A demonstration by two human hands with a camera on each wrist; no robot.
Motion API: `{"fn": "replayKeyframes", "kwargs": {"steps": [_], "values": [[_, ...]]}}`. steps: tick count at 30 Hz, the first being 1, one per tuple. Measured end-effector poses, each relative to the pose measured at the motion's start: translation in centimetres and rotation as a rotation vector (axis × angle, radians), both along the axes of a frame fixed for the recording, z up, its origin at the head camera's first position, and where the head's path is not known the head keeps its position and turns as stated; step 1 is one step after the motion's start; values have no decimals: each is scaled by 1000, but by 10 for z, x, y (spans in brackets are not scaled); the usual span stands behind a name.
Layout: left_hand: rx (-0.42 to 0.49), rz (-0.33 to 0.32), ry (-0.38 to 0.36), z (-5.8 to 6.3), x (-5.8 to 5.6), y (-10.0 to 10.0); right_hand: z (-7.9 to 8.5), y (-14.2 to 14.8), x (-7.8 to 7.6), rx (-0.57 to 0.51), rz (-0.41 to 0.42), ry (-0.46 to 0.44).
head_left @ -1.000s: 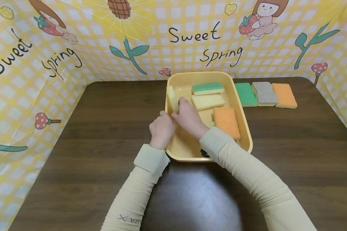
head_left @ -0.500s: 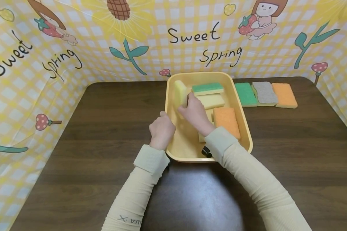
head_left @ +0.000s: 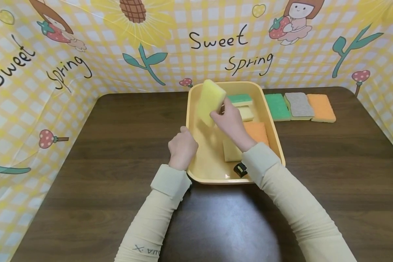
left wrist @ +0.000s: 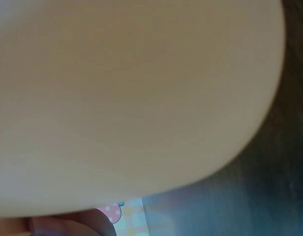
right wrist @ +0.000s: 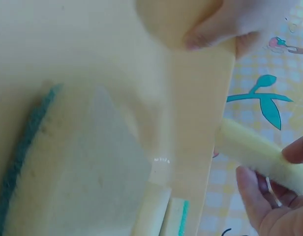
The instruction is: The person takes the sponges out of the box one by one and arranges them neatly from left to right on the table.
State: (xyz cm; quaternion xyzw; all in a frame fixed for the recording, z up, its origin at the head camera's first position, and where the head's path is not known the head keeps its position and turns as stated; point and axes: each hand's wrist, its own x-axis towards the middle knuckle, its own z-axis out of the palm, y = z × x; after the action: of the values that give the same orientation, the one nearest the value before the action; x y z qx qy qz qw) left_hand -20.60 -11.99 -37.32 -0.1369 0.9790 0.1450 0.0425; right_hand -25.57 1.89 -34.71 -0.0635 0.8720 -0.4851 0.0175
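Observation:
My right hand (head_left: 230,122) pinches a pale yellow sponge (head_left: 210,100) between thumb and fingers, holding it tilted up above the far left part of a yellow tray (head_left: 204,165). In the right wrist view the same sponge (right wrist: 250,147) shows between the thumb and fingertips. My left hand (head_left: 183,147) grips the tray's left rim, its thumb over the inner wall in the right wrist view. Inside the tray lie a green-topped sponge (head_left: 240,99), a pale sponge (head_left: 247,113), an orange-topped sponge (head_left: 258,131) and another pale sponge (head_left: 231,151). My right forearm partly hides these.
Right of the tray, a green sponge (head_left: 277,107), a grey sponge (head_left: 299,104) and an orange sponge (head_left: 321,107) lie in a row on the dark wooden table (head_left: 118,174). A patterned yellow cloth (head_left: 170,47) walls the back and sides. A small black device (head_left: 240,169) sits at my right wrist.
My right hand has lifted the pale yellow sponge from beside the tray's left wall, moving it up and right and turning its broad face into view. The left hand stays at the rim.

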Motion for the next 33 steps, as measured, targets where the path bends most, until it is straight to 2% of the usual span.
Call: {"fn": "replayKeyframes", "kwargs": {"steps": [22,33], "values": [[-6,-8,25,-1,0,0,28,33,11,-213,37,21],[7,2,-10,1,0,0,42,57,19,-273,6,-45]]}}
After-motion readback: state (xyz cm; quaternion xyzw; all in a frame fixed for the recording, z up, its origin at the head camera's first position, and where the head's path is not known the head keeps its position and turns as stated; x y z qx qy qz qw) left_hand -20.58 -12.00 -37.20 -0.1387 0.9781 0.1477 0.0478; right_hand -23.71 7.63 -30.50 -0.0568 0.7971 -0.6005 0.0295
